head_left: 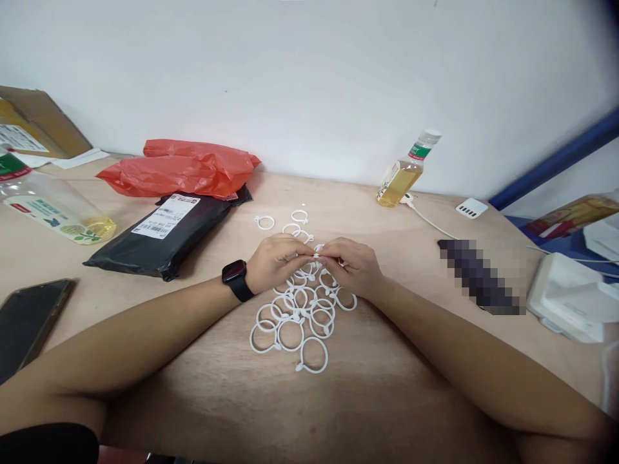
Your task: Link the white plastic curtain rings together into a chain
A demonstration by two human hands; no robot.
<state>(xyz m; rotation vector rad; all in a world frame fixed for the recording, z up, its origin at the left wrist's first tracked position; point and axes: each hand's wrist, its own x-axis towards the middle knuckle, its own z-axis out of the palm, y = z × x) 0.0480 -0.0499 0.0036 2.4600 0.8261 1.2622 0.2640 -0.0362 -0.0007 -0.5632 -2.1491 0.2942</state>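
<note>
— What are the hands doing?
— They meet at the middle of the counter (367,386). The left hand (278,261), with a black watch (235,278) on its wrist, and the right hand (353,264) have their fingertips pinched on one white ring (316,256), just above the pile (294,316).
— Fingers spread at all?
— No, both hands are curled in tight. The ring is mostly hidden between them, so I can't tell how it sits.
— And the pile?
— White rings, loosely overlapping, flat on the counter under the hands and nearer the person. A few strays (264,223) lie just beyond the hands.
— What else is out?
— On the left there's a black parcel (164,238) with a white label, and a red bag (184,169) touching its far end. A phone (26,322) lies at the left edge, with a big bottle (58,209) on its side beyond it. On the right, by the wall, a small bottle (406,173) of yellow liquid stands with a white charger (471,208) near it. A white box (570,296) sits at the right edge.
</note>
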